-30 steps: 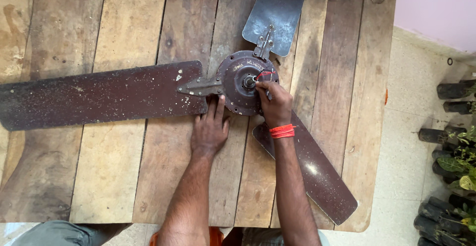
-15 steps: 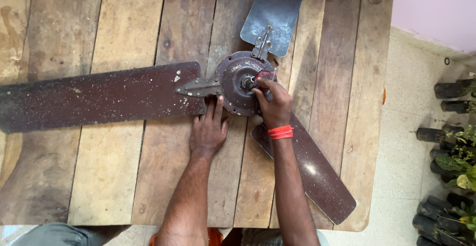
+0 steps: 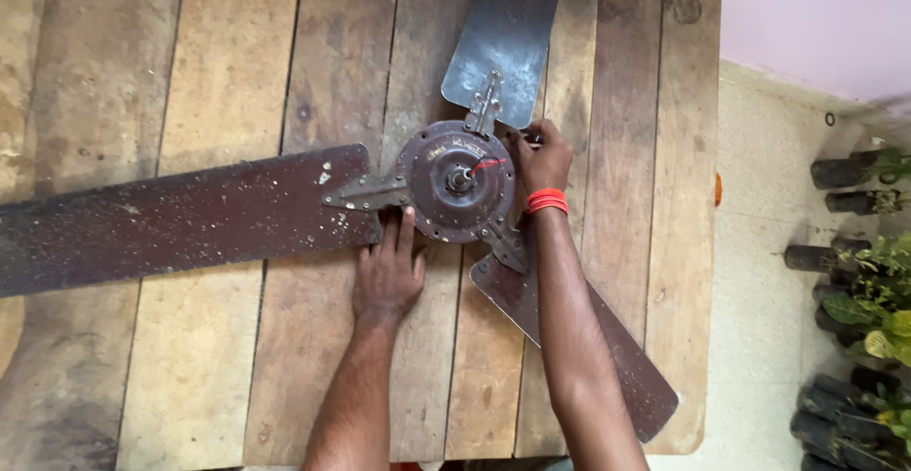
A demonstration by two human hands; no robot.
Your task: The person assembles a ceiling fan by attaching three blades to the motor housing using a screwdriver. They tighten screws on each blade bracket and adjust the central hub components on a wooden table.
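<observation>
Near the middle of the wooden table (image 3: 218, 73), I am looking down at a ceiling fan lying flat, its round motor hub (image 3: 457, 182) facing up. I am keeping my left hand (image 3: 387, 277) flat on the planks just near of the hub, fingers spread narrow and pointing far, fingertips touching the hub's near-left rim beside the bracket of the long left blade (image 3: 180, 220). That hand is holding nothing; it is only pressing. My right hand (image 3: 543, 158) is sitting at the hub's right edge, curled, with a red wristband (image 3: 546, 202) showing at the wrist. Its fingers are closing around something small at the rim, but I cannot tell what, or whether it is gripped at all.

A red wire (image 3: 487, 163) is running from the hub's centre shaft toward the right, straight at that right hand, so the right hand is the nearer one to it. The left blade's long axis is lying left to right; the far blade (image 3: 503, 39) is pointing away; the near-right blade (image 3: 579, 338) is passing under my right forearm.
</observation>
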